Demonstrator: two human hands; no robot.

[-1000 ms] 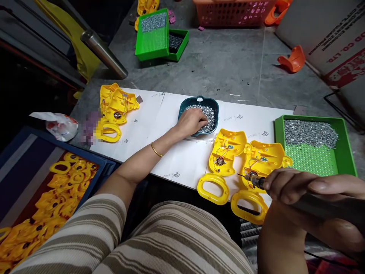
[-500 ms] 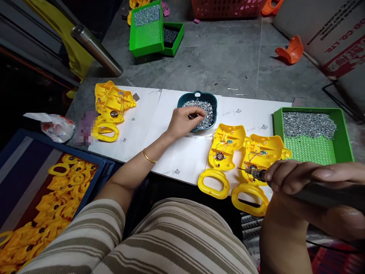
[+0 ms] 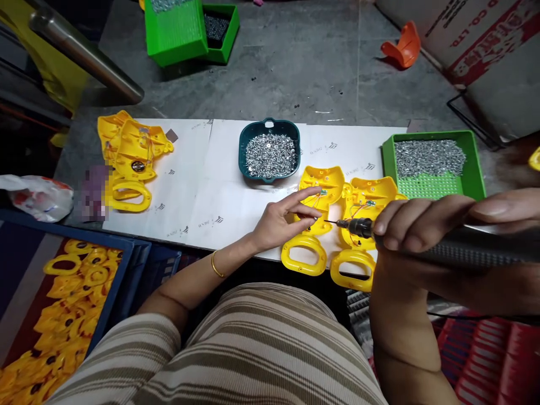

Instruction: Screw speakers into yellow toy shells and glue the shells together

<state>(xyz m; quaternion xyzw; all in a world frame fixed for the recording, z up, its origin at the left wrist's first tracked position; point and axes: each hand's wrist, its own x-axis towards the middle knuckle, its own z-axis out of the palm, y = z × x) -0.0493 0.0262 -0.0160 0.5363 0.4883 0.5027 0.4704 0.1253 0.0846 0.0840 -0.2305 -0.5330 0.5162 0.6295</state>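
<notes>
My right hand (image 3: 426, 230) is wrapped round a dark electric screwdriver (image 3: 459, 247), its thin bit pointing left. My left hand (image 3: 280, 222) pinches a small silvery screw (image 3: 315, 218) between thumb and finger, close to the bit's tip; whether they touch I cannot tell. Beneath the hands lie two yellow plastic shell halves, a left one (image 3: 331, 177) and a right one (image 3: 382, 187), with wires and small green circuit boards inside. Yellow ring handles, one left (image 3: 287, 257) and one right (image 3: 336, 269), sit at their near ends. A dark teal bowl (image 3: 270, 179) of silvery screws stands behind my left hand.
A green tray (image 3: 476, 163) of silvery screws is at the right. More yellow shells (image 3: 135, 146) lie at the left. Stacked green trays (image 3: 177, 48), a metal tube (image 3: 90, 62) and an orange piece (image 3: 403, 48) are farther back. A blue crate (image 3: 112, 281) holds yellow parts.
My left hand has moved from the bowl, rightward and nearer to me, to the screwdriver tip with a screw in its fingers. The camera view has shifted.
</notes>
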